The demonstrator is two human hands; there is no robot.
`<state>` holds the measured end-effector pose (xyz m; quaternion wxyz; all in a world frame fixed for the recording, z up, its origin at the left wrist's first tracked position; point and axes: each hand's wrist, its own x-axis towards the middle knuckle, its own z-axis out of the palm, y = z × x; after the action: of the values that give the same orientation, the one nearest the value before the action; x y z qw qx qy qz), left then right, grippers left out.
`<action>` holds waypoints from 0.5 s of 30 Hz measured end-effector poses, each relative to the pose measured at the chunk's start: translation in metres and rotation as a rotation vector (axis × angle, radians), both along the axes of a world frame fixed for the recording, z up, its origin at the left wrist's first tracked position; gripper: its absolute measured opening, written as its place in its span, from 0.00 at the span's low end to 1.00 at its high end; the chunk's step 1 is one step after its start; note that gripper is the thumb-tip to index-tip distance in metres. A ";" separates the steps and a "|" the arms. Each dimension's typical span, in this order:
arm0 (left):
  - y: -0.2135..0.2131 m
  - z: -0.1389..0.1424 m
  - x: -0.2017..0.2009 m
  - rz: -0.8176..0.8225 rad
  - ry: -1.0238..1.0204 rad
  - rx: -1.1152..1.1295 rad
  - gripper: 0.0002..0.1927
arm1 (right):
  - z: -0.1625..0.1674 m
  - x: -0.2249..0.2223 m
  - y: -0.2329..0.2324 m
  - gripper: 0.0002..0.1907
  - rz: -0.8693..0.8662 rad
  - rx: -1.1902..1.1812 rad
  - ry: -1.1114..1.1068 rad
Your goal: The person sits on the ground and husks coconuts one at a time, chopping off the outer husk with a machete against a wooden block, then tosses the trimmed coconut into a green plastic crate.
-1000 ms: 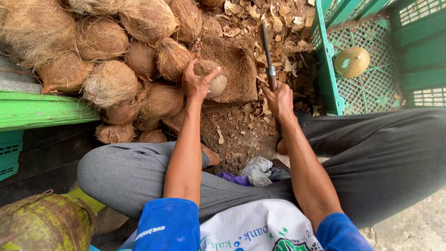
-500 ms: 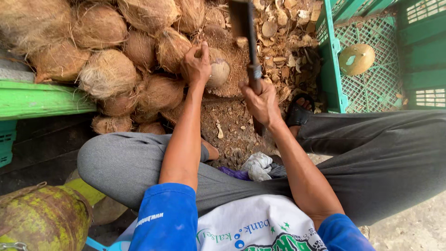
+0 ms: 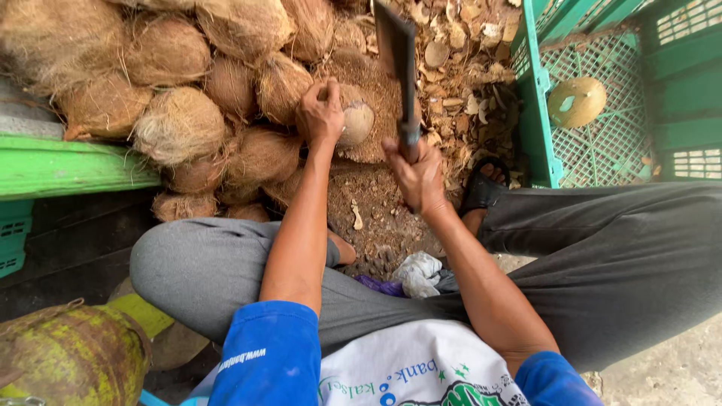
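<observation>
My left hand (image 3: 320, 113) grips a partly husked coconut (image 3: 355, 120) and steadies it on a worn chopping block (image 3: 370, 83). My right hand (image 3: 415, 174) holds the handle of a cleaver (image 3: 396, 53), its dark blade raised above and just right of the coconut. A heap of brown fibrous coconuts (image 3: 180, 124) lies to the left of my left hand. I sit with my knees spread on either side of the block.
Husk chips and shell bits (image 3: 459, 45) litter the ground behind the block. A green plastic crate (image 3: 538, 98) at the right holds a coconut half-shell (image 3: 575, 101). A green board (image 3: 60, 165) sits left, a rusty yellow-green cylinder (image 3: 71, 357) bottom left, crumpled rags (image 3: 414, 274) between my legs.
My right hand has swung the cleaver from right of the block up and left, over the coconut. My left hand stays on the coconut.
</observation>
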<state>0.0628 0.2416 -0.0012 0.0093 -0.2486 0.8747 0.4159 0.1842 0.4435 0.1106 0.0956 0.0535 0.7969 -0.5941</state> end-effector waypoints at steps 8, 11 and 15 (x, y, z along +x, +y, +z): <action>0.002 -0.010 0.000 -0.031 0.092 -0.100 0.27 | -0.010 -0.002 0.000 0.21 0.046 0.094 -0.047; 0.003 -0.010 0.000 -0.011 0.032 -0.083 0.26 | -0.019 0.002 -0.003 0.18 -0.054 -0.069 -0.031; 0.007 -0.003 0.000 0.045 0.103 -0.012 0.24 | -0.028 0.000 -0.005 0.16 0.149 0.229 -0.305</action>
<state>0.0632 0.2490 -0.0042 -0.0468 -0.2465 0.8707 0.4231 0.1846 0.4388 0.0828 0.2524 0.0942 0.8371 -0.4760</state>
